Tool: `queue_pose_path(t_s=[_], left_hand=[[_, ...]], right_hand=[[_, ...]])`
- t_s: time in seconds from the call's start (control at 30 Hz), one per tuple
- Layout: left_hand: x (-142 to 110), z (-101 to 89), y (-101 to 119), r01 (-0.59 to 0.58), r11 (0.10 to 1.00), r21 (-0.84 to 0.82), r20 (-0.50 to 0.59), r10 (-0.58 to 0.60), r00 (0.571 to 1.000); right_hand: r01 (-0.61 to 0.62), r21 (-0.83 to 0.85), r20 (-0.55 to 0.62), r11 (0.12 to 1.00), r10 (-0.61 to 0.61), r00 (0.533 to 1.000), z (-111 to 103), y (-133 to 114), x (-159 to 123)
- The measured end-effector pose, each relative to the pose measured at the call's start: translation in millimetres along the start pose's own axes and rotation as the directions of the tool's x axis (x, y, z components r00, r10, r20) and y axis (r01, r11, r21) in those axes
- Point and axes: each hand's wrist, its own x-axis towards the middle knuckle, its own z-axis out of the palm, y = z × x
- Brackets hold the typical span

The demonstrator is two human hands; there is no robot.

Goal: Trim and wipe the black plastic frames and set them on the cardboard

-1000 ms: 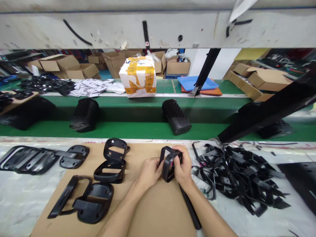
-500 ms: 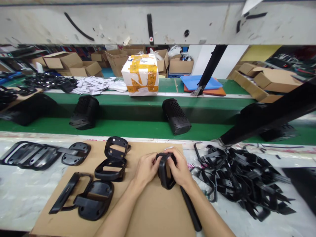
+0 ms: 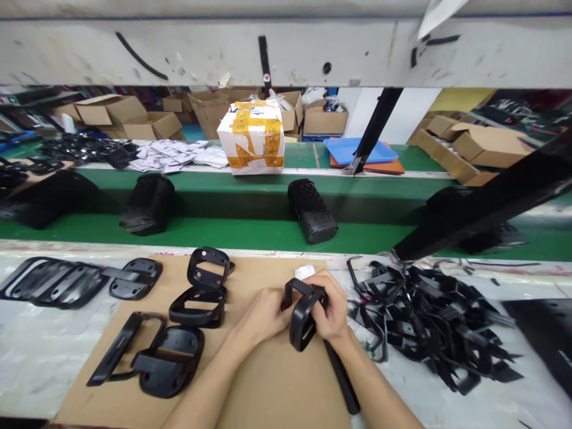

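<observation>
Above the cardboard sheet (image 3: 272,387), a black plastic bracket frame (image 3: 295,335) is held up on its edge, with a black strap-like piece (image 3: 289,292) looping from its upper side. My right hand (image 3: 333,307) is closed on the frame's right side, thumb reaching into the opening. From the left, my left hand (image 3: 268,313) pinches the strap side; its fingertips are partly hidden behind the part. A black rod (image 3: 342,378) lies beneath my right wrist. Left of my hands, two similar frames (image 3: 210,266) lie close together, and more black bracket parts (image 3: 172,360) lie nearer me.
A heap of black bent strips (image 3: 442,325) covers the bench at right. More black frames (image 3: 58,283) lie in a row at left. Behind the bench runs a green conveyor (image 3: 236,229) carrying black housings (image 3: 313,211). A slanted black post (image 3: 473,202) stands at right, under an overhead beam (image 3: 295,53).
The frame has turned in my hands, so its strap now shows looping out from the top. My left hand has shifted slightly left and down. The view has swung a little.
</observation>
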Motion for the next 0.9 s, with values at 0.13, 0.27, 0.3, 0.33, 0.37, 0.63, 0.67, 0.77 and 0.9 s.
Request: queue_pose_path(t_s=[0.13,0.27,0.3,0.33,0.37,0.63,0.67,0.77,0.9], left_hand=[[-1.2,-1.1,-6.8,-0.050,0.998,-0.040,-0.033,0.048,0.998],[5.7,2.1,-29.4,0.000,0.995,0.096,-0.345,0.033,0.938],[6.6,3.0,-34.2,0.014,0.988,0.152,-0.388,0.047,0.920],[7.0,3.7,-38.1,0.023,0.979,0.202,-0.415,0.064,0.907],[6.8,4.4,-41.0,0.028,0.970,0.241,-0.432,0.081,0.898],[4.4,7.4,-51.3,-0.053,0.942,0.332,-0.368,0.180,0.912],[4.7,7.5,-52.2,-0.058,0.941,0.333,-0.359,0.183,0.915],[5.5,8.1,-53.7,-0.067,0.942,0.330,-0.354,0.189,0.916],[6.0,9.7,-56.1,-0.067,0.932,0.357,-0.358,0.203,0.912]], right_hand=[[0.032,-0.008,0.019,0.999,-0.032,0.999,1.5,1.2,3.9],[-0.070,-0.152,-0.013,0.986,0.069,0.998,-14.7,-14.1,20.7],[-0.135,-0.228,-0.023,0.964,0.133,0.991,-22.2,-21.7,21.8],[-0.199,-0.307,-0.003,0.930,0.209,0.978,-30.0,-30.0,19.5],[-0.237,-0.358,0.063,0.903,0.277,0.959,-36.9,-38.0,13.3],[-0.171,-0.628,0.181,0.759,0.357,0.916,-20.8,-44.5,-101.8],[-0.183,-0.649,0.140,0.739,0.352,0.926,-16.7,-41.0,-107.9],[-0.244,-0.653,0.060,0.717,0.370,0.927,-12.3,-33.8,-107.5],[-0.328,-0.605,0.079,0.726,0.464,0.882,-19.9,-36.3,-87.4]])
